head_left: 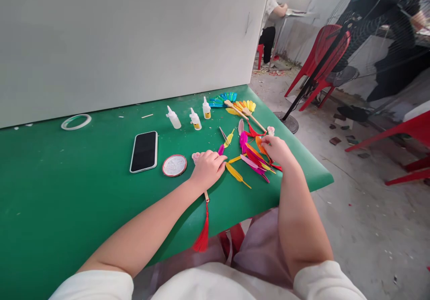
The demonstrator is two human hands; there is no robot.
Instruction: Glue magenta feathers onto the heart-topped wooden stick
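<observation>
My left hand (208,170) is closed over a small fan, whose wooden handle (206,196) sticks out below the palm with a red tassel (202,233) hanging from it. Magenta and yellow feathers (229,138) and a pale pink flower (195,157) show around the fingers; the fan's middle is hidden. Fingers of my right hand (277,150) pinch an orange feather (259,145) at the right of a loose feather pile. Pink feathers (254,165) and a yellow feather (238,174) lie between the hands.
Glue bottles (195,120), a phone (144,152), a round white-topped dish (174,165) and a tape roll (76,122) stand or lie on the green table (101,192). Behind are a blue feather fan (223,99) and a yellow one. A standing fan (316,74) and red chairs (327,49) are at right.
</observation>
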